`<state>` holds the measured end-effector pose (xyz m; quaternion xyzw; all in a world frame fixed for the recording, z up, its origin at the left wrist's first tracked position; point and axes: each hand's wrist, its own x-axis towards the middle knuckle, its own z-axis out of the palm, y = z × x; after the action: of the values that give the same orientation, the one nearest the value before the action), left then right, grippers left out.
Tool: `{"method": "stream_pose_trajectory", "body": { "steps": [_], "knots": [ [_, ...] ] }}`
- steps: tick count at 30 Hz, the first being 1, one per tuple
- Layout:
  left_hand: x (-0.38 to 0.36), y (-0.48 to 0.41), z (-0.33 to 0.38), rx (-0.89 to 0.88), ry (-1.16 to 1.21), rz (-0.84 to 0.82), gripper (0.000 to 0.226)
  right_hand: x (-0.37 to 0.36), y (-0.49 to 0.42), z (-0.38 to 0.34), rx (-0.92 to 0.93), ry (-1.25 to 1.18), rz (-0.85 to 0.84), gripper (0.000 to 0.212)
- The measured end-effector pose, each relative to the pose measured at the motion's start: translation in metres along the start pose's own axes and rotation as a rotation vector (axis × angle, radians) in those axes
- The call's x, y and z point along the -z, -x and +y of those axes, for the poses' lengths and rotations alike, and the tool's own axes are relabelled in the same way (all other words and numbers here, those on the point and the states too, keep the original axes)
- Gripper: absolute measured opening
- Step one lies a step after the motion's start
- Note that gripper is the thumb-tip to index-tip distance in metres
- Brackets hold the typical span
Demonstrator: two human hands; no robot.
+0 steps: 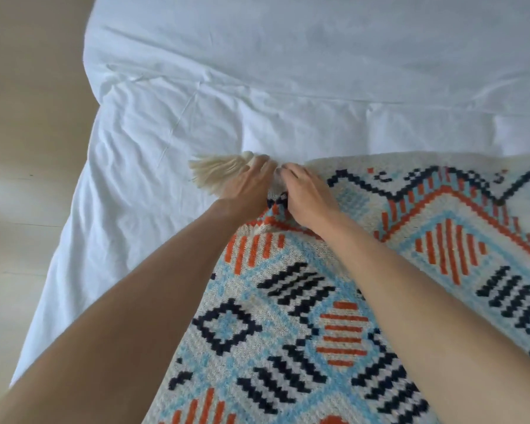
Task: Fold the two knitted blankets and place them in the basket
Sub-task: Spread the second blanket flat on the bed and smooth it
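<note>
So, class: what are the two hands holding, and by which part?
Both the left hand and right hand grip the knitted blanket at its far corner, beside the cream tassel.

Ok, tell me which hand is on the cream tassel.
The left hand: it lies over the tassel at the corner of the knitted blanket. The right hand sits beside it on the patterned knit.

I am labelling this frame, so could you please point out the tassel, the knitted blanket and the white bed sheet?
tassel point(216, 171): head view, on the middle of its cream strands.
knitted blanket point(288, 316): head view, on its patterned middle.
white bed sheet point(257, 71): head view, on a bare upper part.
</note>
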<state>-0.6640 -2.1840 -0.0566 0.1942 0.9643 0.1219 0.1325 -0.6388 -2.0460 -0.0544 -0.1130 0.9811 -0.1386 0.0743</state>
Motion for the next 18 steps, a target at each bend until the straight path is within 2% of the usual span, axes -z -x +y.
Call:
{"method": "stream_pose_trajectory", "body": {
  "steps": [3, 8, 10, 14, 18],
  "knots": [
    [-0.008, -0.013, -0.004, -0.029, -0.107, -0.062, 0.063, -0.004, -0.004, 0.012, -0.042, 0.122, -0.064, 0.048],
    [-0.005, -0.009, -0.036, 0.134, -0.272, -0.073, 0.042, -0.002, -0.004, 0.024, -0.148, 0.151, -0.149, 0.043],
    [0.012, -0.012, -0.062, 0.226, -0.245, -0.021, 0.038, 0.002, -0.013, 0.025, -0.157, 0.130, -0.072, 0.037],
    [0.057, -0.029, -0.113, 0.386, -0.235, 0.159, 0.044, 0.009, -0.048, 0.014, -0.117, 0.017, 0.207, 0.028],
    [0.057, -0.032, -0.121, 0.466, -0.197, 0.118, 0.046, 0.001, -0.061, 0.007, -0.102, 0.003, 0.219, 0.038]
  ]
}}
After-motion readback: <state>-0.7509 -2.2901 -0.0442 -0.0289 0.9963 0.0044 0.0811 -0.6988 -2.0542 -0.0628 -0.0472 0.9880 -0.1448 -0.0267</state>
